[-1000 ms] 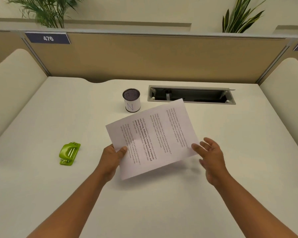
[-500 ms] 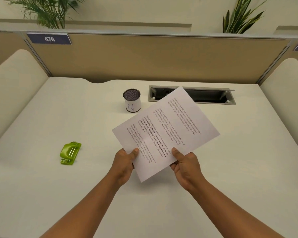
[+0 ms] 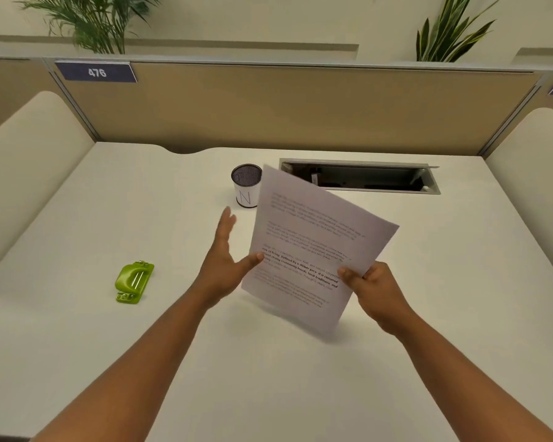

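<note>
A white printed sheet of paper (image 3: 313, 244) is held tilted above the desk, in front of me. My right hand (image 3: 375, 290) pinches its lower right edge, thumb on the printed face. My left hand (image 3: 225, 260) is beside the sheet's left edge with fingers straight and spread; its thumb tip just touches that edge. A green hole punch (image 3: 133, 282) lies on the white desk (image 3: 109, 346) to the left, apart from both hands.
A mesh pen cup (image 3: 246, 185) with a white label stands behind the paper, partly covered by its top corner. An open cable slot (image 3: 364, 177) is set into the desk at the back. Tan partition panels and padded side walls enclose the desk.
The left hand has let go of the sheet and opened beside it. The right hand, which took hold half a second ago, now carries it alone, turned more upright.
</note>
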A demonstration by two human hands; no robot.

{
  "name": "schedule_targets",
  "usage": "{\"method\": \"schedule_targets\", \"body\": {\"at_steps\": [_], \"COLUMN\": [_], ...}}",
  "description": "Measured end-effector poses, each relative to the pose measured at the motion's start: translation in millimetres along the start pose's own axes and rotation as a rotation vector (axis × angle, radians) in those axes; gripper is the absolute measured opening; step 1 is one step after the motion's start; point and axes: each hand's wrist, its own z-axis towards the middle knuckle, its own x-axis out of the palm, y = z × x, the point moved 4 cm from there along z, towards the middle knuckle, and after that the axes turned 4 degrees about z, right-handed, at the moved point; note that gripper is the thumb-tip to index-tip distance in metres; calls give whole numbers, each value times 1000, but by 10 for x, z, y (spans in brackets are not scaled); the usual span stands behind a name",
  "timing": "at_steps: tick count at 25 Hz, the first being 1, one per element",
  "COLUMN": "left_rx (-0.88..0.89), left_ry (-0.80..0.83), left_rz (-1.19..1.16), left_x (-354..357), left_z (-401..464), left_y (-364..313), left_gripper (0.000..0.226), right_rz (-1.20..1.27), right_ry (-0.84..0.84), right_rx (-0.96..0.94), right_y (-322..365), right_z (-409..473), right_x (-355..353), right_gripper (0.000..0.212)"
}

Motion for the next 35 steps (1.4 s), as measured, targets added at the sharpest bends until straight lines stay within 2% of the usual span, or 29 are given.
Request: {"method": "schedule_targets", "body": {"at_steps": [2, 4, 6, 8, 14, 19, 21, 29, 33, 35], "left_rx": [1, 12, 1, -1, 96, 55, 16, 11, -26, -23], "left_ry": [124, 174, 141, 77, -80, -198, -218, -220, -206, -194], "left_rz": [-33, -197, -275, -245, -281, -282, -285, -257, -264, -259], "left_x": [55, 118, 166, 205, 278, 474, 513, 501, 541, 539], "left_z": [22, 3, -32, -81, -191, -346, -384, -417, -442, -431], "left_y": [-89, -94, -67, -63, -260, -121, -50, -19, 35, 49], "left_gripper": [111, 82, 42, 28, 45, 35, 31, 30, 28, 25], "right_rz": [-50, -105, -165, -201, -163, -209, -238, -212, -241, -234], "right_ry": [71, 113, 108, 82, -84, -165, -156, -165, -165, -169], "right_rx": [-12, -20, -35, -43, -158, -136, -114, -100, -63, -75], "right_y": [41, 65, 66, 69, 95, -179, -247, -262, -338, -299], "right_z": [-27, -57, -79, -91, -144, -195, -203, -208, -193, -178], "right_x": [12, 34, 36, 42, 144, 270, 294, 300, 278, 264], "right_gripper": [29, 32, 35, 34, 30, 27, 22, 32, 20, 21]}}
